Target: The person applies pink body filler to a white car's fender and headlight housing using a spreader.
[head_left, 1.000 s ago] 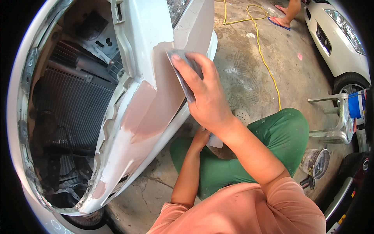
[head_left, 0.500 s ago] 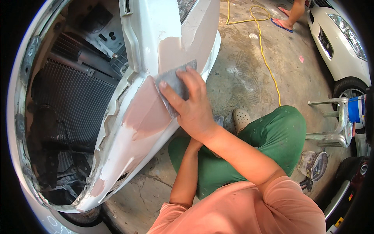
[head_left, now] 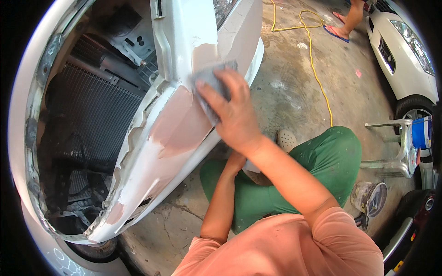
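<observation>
My right hand (head_left: 237,112) presses a grey sheet of sandpaper (head_left: 212,85) flat on a car bumper (head_left: 133,188). Its fingers lie spread over the sheet, which is slightly blurred. The bumper is white, with smooth pinkish-beige filler patches (head_left: 177,122) beside and under the sheet. My left hand (head_left: 236,162) rests low, below my right forearm and close to the bumper's lower edge. Its fingers are mostly hidden. Something pale (head_left: 251,167) shows next to it, too covered to make out.
The open car front shows a radiator (head_left: 99,101). A yellow cord (head_left: 317,76) runs over the concrete floor. To the right stand a grey plastic stool (head_left: 405,149), a paint-stained bucket (head_left: 369,198) and a white car (head_left: 405,50). Another person's sandalled feet (head_left: 338,32) are at the back.
My right hand and the sandpaper have slid slightly up and right on the bumper. The whole view has shifted a little. The pale thing beside my left hand looks lower than before.
</observation>
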{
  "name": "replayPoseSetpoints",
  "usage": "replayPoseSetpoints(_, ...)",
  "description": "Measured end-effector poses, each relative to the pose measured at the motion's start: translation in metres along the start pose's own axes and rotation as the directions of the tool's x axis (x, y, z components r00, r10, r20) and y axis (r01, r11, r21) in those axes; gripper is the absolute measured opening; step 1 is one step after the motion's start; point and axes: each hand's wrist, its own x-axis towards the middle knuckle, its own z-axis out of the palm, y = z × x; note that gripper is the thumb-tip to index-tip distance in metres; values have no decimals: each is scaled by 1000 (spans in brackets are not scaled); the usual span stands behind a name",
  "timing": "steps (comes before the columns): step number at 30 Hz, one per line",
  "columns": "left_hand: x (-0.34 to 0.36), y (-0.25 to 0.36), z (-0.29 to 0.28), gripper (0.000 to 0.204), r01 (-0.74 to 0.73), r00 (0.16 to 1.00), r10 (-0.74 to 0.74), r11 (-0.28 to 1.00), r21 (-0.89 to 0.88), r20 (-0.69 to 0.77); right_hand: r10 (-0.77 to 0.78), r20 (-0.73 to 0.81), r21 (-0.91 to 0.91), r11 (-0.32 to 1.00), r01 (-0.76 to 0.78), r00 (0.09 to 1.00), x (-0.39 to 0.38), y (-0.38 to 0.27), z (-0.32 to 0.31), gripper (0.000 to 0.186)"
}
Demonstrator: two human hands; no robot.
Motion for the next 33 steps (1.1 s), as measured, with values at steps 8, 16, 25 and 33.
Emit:
replayPoseSetpoints(8,1,-6,-7,65,-61,998,61,998,20,-34,-9,82,44,999,6,997,-44,-4,-4,62)
replayPoseSetpoints(16,7,-11,-3,66,-66,997,69,995,68,-44,-107,171,-116,985,127,980,-74,-6,9,69)
replayPoseSetpoints(25,9,-10,-6,68,-59,996,64,995,80,-55,-34,84,-61,997,40,996,-60,-34,21,65)
replayPoseSetpoints(33,14,-40,-10,69,1,990,48,941,339,-136,78,44,-40,996,-76,996,-55,-49,19,57)
